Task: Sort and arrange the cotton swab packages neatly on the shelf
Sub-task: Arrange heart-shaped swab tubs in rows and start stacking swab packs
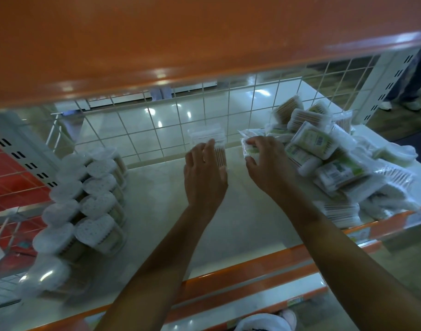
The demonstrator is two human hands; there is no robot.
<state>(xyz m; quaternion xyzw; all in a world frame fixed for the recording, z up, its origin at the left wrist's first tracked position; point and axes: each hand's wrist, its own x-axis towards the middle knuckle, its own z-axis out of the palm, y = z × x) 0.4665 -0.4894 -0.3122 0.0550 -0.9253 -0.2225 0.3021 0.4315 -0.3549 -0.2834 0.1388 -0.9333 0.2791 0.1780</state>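
so the left hand (204,174) is pressing straight fingers on a clear upright pack of wooden cotton swabs (206,136) against the white wire grid (133,130); right hand (269,163) is gripping a green-labelled clear packet (249,149) just in front of it

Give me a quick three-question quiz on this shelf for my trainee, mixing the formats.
1. True or false: the round tubs stand in rows at the left end of the shelf.
2. The right hand grips: A) a packet at the pile's edge; B) the wire grid; C) nothing.
3. Fill in: the left hand touches an upright clear package; the loose pile lies to its ____.
Key: 1 true; 2 A; 3 right.
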